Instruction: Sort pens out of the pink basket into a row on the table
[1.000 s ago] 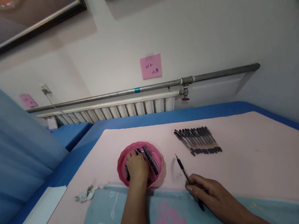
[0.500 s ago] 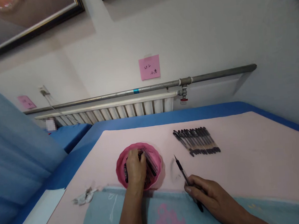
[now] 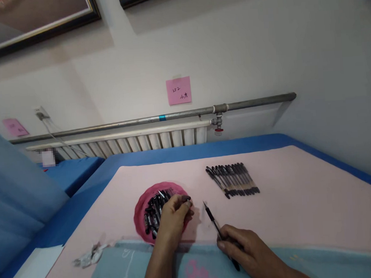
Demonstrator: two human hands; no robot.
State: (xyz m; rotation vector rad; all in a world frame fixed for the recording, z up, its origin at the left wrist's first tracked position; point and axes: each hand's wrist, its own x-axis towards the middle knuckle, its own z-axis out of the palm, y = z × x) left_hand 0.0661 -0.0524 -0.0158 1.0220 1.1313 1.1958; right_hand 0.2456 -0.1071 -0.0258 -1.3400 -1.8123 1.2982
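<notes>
My right hand (image 3: 244,247) grips an uncapped pen (image 3: 211,216) with a clear barrel and black grip, its bare tip pointing up and to the left. Over the right rim of a pink scalloped bowl (image 3: 138,208), my left hand (image 3: 175,218) is closed in a pinch. Between its fingertips shows a small black pen cap (image 3: 186,198), partly hidden by the fingers. Several black pen caps (image 3: 152,215) lie piled in the bowl. Beyond the right hand, a row of capped pens (image 3: 234,180) lies side by side on the pink sheet.
A pink sheet (image 3: 291,191) covers the blue-edged table. Along the near edge lies a blue-green cloth (image 3: 137,269). Crumpled tissue (image 3: 90,255) and white paper (image 3: 36,272) are at the left. A radiator (image 3: 147,141) and pipe (image 3: 256,103) run along the wall behind.
My left hand has come up out of the bowl's middle to its right rim, with a small black cap in its fingertips. The right hand still holds the pen. The view has shifted slightly.
</notes>
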